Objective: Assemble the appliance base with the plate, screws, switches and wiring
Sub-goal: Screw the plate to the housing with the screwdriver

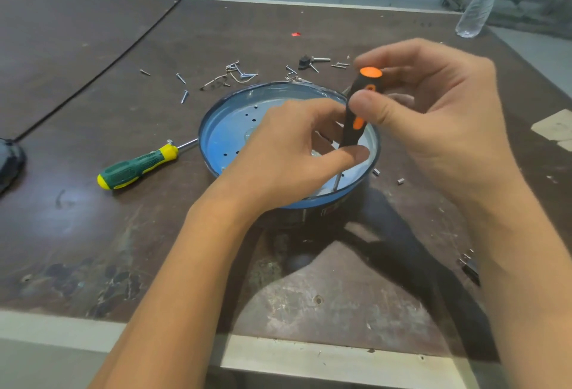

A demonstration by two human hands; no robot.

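Centre frame: right hand (439, 116) pinches the orange screwdriver (356, 104) at its handle top, left hand (288, 153) pinches the lower handle. Long axis is near-upright, with the tip down-left on the plate (223, 128) at its lower-right edge, below the 2 hands. Next turn likely needs straight-down pressure.

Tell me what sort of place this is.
Likely a small workshop or assembly bench: a scuffed brown worktable, loose silver screws scattered on it, and a green-and-yellow-handled screwdriver lying by the round blue metal plate.
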